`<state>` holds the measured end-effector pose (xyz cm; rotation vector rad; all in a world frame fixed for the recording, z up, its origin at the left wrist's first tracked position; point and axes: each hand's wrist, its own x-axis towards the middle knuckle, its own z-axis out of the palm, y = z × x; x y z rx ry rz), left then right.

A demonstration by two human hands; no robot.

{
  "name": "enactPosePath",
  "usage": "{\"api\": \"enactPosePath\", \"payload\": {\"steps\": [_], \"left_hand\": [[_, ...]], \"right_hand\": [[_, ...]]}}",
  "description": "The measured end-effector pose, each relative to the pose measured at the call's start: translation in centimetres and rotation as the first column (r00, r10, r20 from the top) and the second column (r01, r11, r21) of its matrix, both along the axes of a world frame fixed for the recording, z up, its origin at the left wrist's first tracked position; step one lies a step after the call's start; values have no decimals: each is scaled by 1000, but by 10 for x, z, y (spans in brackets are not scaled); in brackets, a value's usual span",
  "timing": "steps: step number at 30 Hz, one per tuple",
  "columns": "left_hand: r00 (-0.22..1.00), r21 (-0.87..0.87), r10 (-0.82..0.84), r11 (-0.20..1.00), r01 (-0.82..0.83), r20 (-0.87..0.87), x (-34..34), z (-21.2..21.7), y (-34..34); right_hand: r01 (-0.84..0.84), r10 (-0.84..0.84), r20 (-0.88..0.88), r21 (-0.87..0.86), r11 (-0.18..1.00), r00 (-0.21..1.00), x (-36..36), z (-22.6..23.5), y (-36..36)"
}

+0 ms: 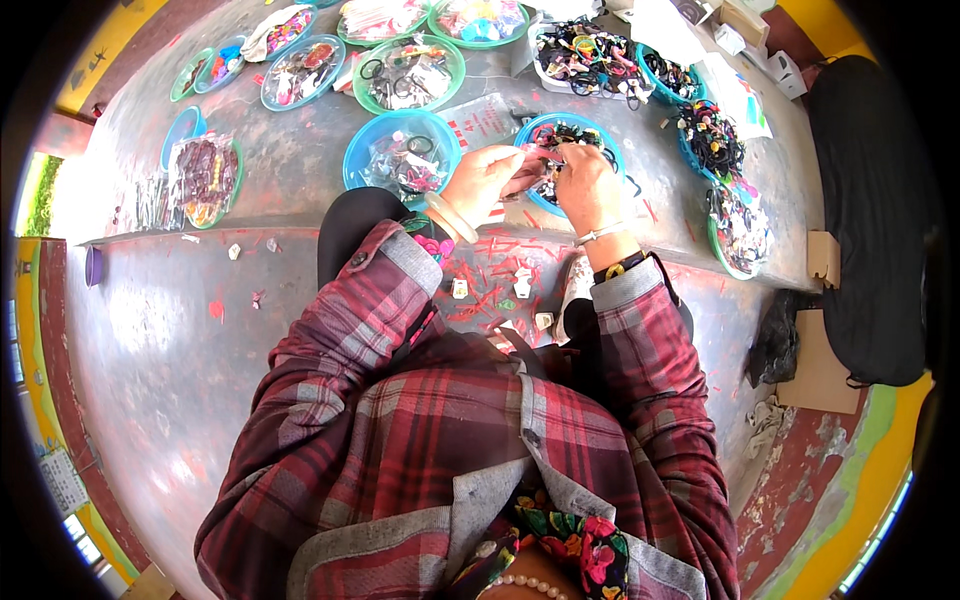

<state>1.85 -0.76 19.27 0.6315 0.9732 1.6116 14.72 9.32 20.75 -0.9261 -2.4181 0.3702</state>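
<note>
My left hand [482, 184] and my right hand [592, 192] meet over a blue basket [616, 150] of dark hair ties. Between the closed fingertips shows a small pinkish-red piece [541, 153]; its kind is too small to tell. A bangle circles each wrist. Left of my left hand stands another blue basket [352, 150], with clear plastic bags and a dark hair tie [420, 146] in it. A printed plastic bag [483, 119] lies flat between the two baskets.
Around the raised grey ledge [290, 160] stand more baskets, including a green one [459, 75] and a white tray [540, 72] of hair ties. Red scraps [480, 265] litter the lower floor between my feet. At right are a cardboard box [823, 258] and black bag [775, 340].
</note>
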Motion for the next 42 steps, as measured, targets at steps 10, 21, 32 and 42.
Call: {"api": "enactPosePath", "payload": {"steps": [10, 21, 32, 42], "left_hand": [[924, 4, 37, 999, -38, -380, 4, -1, 2], [538, 38, 74, 996, -77, -840, 3, -9, -1], [528, 68, 87, 996, -56, -845, 5, -6, -2], [471, 15, 39, 998, -55, -881, 5, -10, -2]], "right_hand": [[-135, 167, -203, 162, 978, 965, -8, 16, -20], [-187, 202, -95, 150, 971, 975, -6, 11, -19], [-166, 181, -117, 124, 978, 977, -5, 9, -19], [-176, 181, -55, 78, 981, 982, -3, 10, -21]]}}
